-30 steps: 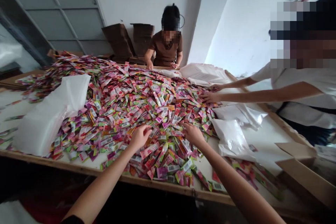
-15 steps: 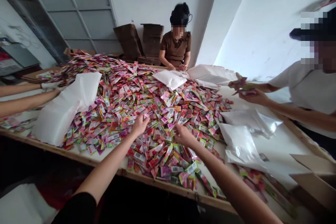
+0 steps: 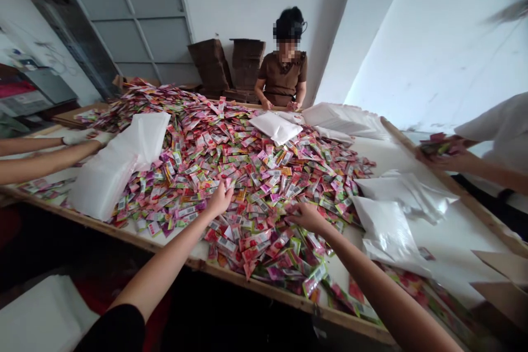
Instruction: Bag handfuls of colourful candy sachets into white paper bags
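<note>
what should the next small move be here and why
Perhaps close the right hand on one from the pile of printed sachets: it reaches low over the pile with no clear grip visible, while the left hand appears to pinch a pink sachet.

Both forearms (image 3: 177,253) stretched forward, converging; left grip (image 3: 220,200) curled; right grip (image 3: 307,215) palm down, fingers (image 3: 295,211) bent.

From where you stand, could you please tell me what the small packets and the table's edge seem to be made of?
Small packets: probably printed plastic film, glossy, judging by highlights; foil is possible. Table's edge: apparently wood, matte, from its tan, uneven look.
</note>
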